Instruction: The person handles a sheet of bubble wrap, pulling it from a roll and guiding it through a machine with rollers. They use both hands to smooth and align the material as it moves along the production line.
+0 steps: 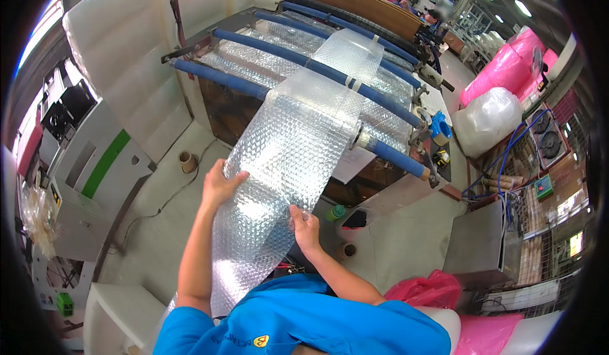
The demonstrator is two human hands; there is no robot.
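A long strip of clear bubble wrap (293, 140) runs over the blue rollers (222, 81) of a machine and slopes down toward my body. My left hand (220, 185) grips the strip's left edge, its thumb lying on top and the other fingers mostly hidden. Lower down, my right hand (306, 229) pinches the opposite edge, thumb uppermost and fingertips partly out of sight beneath. Between my hands the film is spread fairly wide. Its lower end passes by my blue shirt (311, 320) on the left side and drops from view.
A grey-white machine with a green stripe (105, 163) stands at the left. Cardboard cores (187, 161) and a green bottle (335, 212) are on the floor. To the right are blue tape (439, 128), a stuffed clear bag (488, 126), pink rolls (507, 68) and a metal cabinet (477, 246).
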